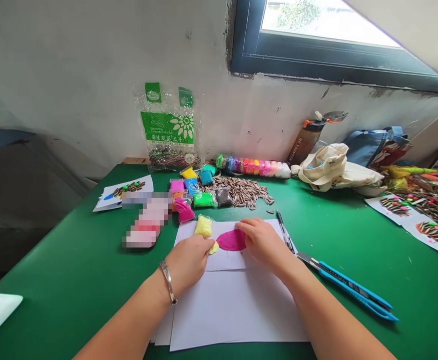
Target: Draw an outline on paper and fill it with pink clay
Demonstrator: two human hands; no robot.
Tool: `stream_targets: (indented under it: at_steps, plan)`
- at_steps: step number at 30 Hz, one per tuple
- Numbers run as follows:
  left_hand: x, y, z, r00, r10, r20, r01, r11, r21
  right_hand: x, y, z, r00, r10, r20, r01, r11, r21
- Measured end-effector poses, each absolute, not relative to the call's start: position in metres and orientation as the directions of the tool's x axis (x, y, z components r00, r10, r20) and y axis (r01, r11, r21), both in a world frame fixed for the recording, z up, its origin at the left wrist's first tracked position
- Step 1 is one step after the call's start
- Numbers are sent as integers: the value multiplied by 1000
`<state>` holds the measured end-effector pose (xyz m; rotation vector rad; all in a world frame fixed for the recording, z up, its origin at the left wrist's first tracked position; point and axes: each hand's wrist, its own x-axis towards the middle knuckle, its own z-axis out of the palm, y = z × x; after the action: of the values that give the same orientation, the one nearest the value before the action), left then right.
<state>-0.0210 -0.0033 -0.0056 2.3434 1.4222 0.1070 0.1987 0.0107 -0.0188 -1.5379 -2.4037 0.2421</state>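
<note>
A flattened magenta clay shape (231, 240) lies on white paper (234, 305) on the green table (72, 270). My right hand (264, 244) rests on the paper with its fingers bent and pressing the clay's right edge. My left hand (187, 260), with a bracelet on the wrist, is closed in a pinch on a small lump of yellow clay (213, 248) just left of the magenta shape. A bag of yellow clay (202, 226) lies at the paper's top left corner.
Small bags of coloured clay (199, 192) and a heap of sunflower seeds (243, 191) lie behind the paper. A seed packet (169, 131) leans on the wall. A pen (284, 231) and a blue utility knife (352, 287) lie to the right. Finished seed pictures (417, 220) and a cloth bag (333, 167) are further right.
</note>
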Motion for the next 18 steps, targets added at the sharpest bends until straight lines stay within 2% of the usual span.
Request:
stream_targets:
  at_steps: [6,11,14,18]
  plan:
    - [-23,-2,-4,479,867,-141,833,-397,386,208,-1,2,-401,915,40,892,400,-212]
    - [-23,-2,1,494,858,-141,817,-403,411,199,-7,8,-370,912,179,860,409,-304]
    - [-22,-2,5,499,851,-161,820,-404,406,182,-12,4,-454,877,157,802,479,-357]
    - [-21,-2,7,492,851,-184,833,-399,383,165,-16,-6,-521,845,121,772,528,-354]
